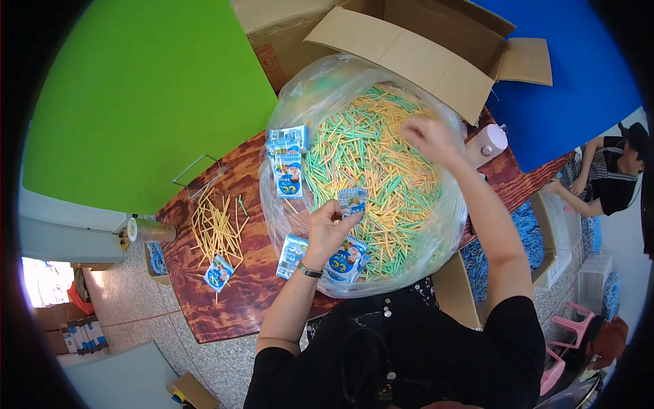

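A large clear plastic bag (272,213) lies wide open on the table, full of thin yellow, green and pink sticks (371,146). My left hand (328,232) pinches a small blue-and-white packet (351,198) over the near left part of the heap. My right hand (430,140) hovers above the heap's right side with its fingers curled together; whatever they hold, if anything, is hidden. Similar packets lie close by: a small stack (289,176) on the bag's left side, a printed packet (346,260) below my left hand, and another packet (291,255) beside my wrist.
Loose yellow sticks (216,228) with a packet (219,274) spread over the reddish wooden table (197,317) on the left, near a wire stand (199,174). Behind the bag stands an open cardboard box (409,51). A pink cup (492,140) stands right; a person (603,177) sits beyond.
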The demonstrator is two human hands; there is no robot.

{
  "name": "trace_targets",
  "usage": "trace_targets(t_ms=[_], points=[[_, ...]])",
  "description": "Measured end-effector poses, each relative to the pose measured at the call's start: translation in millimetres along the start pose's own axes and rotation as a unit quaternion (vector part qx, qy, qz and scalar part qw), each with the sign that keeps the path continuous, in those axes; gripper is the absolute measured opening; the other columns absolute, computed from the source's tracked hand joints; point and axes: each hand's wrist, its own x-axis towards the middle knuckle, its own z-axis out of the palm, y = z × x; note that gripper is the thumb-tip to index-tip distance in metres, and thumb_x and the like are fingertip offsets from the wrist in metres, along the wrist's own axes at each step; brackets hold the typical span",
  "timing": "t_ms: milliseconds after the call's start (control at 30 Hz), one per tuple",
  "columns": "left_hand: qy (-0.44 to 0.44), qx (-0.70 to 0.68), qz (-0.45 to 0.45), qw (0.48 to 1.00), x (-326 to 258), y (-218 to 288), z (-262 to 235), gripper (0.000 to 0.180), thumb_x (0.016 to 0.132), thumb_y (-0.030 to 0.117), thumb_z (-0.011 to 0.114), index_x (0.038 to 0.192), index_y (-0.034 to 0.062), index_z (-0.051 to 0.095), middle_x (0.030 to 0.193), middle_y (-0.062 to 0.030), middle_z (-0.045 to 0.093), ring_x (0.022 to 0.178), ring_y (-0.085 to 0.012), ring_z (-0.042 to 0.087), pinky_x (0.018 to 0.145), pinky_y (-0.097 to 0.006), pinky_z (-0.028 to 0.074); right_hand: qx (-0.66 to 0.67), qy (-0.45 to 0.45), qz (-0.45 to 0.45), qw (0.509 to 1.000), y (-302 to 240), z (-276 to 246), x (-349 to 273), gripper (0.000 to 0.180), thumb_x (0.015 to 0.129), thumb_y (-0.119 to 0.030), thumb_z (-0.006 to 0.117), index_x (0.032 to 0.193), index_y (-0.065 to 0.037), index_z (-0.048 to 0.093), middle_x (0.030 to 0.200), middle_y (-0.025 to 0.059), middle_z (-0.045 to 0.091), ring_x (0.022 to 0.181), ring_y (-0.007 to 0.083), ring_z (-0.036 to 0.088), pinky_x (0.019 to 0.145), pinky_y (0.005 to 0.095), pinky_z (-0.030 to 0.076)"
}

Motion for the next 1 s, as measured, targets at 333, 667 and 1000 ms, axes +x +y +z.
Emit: trace_targets(t_ms=[333, 667, 1000], points=[[-0.024, -0.069, -0.016, 0.997, -3.0, 5.3, 1.8, 0.017, 0.082, 0.013, 0.075, 0.088, 0.0009, 0.064, 0.073, 0.0006, 0.061, 0.061, -0.0040, 0.049, 0.054, -0.022, 0.041, -0.331, -0.088, 0.095, 0.935, 77.8, 15.6, 31.0, 0.028, 0.078, -0.016, 0.067, 0.100, 0.001, 0.065, 0.109, 0.0226, 0.062, 0.106, 0.0369, 0.059, 0.093, 0.0428, 0.048], [-0.005, 0.044, 0.059, 0.997, -8.7, 27.0, -9.4, 0.017, 0.082, 0.012, 0.074, 0.083, 0.0011, 0.061, 0.073, -0.0003, 0.061, 0.062, -0.0047, 0.051, 0.053, -0.024, 0.042, -0.382, -0.020, 0.051, 0.923, 84.8, 10.8, 26.1, 0.039, 0.088, -0.018, 0.054, 0.120, 0.004, 0.054, 0.113, 0.0240, 0.064, 0.108, 0.0361, 0.061, 0.092, 0.0442, 0.048], [0.114, 0.210, 0.178, 0.955, -16.9, 27.8, -13.1, 0.021, 0.075, 0.008, 0.077, 0.084, 0.0004, 0.060, 0.076, -0.0121, 0.060, 0.065, -0.0264, 0.061, 0.055, -0.035, 0.046, 0.097, -0.254, 0.014, 0.962, -93.0, -45.0, -16.6, 0.026, 0.098, -0.028, 0.052, 0.097, -0.002, 0.047, 0.073, 0.0103, 0.057, 0.067, 0.0180, 0.059, 0.059, 0.0308, 0.044]])
